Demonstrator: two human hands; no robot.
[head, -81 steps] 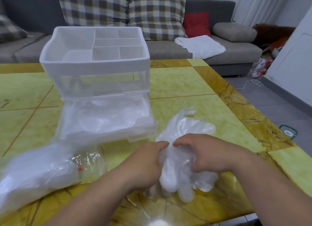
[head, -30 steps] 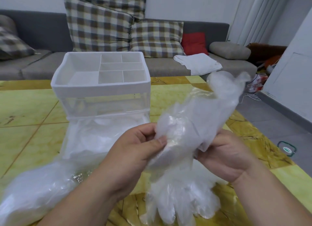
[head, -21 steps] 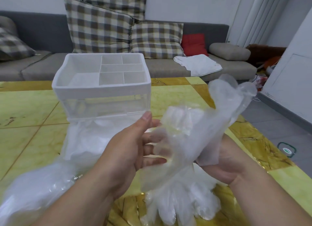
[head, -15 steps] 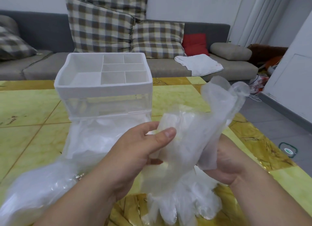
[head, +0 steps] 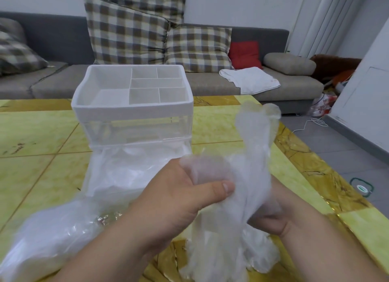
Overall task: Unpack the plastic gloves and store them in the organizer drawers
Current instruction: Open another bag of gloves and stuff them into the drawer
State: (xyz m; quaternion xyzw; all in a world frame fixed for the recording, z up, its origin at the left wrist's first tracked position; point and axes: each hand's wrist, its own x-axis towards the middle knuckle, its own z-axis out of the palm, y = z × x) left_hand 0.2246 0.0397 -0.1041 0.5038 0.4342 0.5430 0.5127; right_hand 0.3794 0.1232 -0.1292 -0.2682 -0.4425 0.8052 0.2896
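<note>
Clear, crinkled plastic gloves (head: 252,155) fill the middle of the view, bunched together and held above the surface (head: 31,134) by both hands. The left hand (head: 179,199) grips the bunch from the left side: its thumb lies across the front of the film, and its fingers (head: 189,170) curl round behind, showing dimly through the plastic. The right hand (head: 273,220) holds the same bunch from the right and lower down, palm turned up. Its fingers are wrapped in the film, so only their outline shows. The upper end of the bunch stands up above the hands. The lower end hangs down and spreads on the yellow-green surface near its front edge.

Just behind the hands stands the white organizer (head: 132,109), with an open tray of compartments on top. Its upper drawer (head: 136,130), of clear plastic, is pushed in. Its lower drawer (head: 126,172) is pulled out toward the person and holds a loose heap of the same clear film. To the left, on the surface, lies a soft plastic bag (head: 48,239), blurred, beside the left forearm.

Beyond the surface runs a grey sofa (head: 52,81) with checked cushions (head: 126,33), a red cushion (head: 245,53) and a folded white cloth (head: 250,79).
</note>
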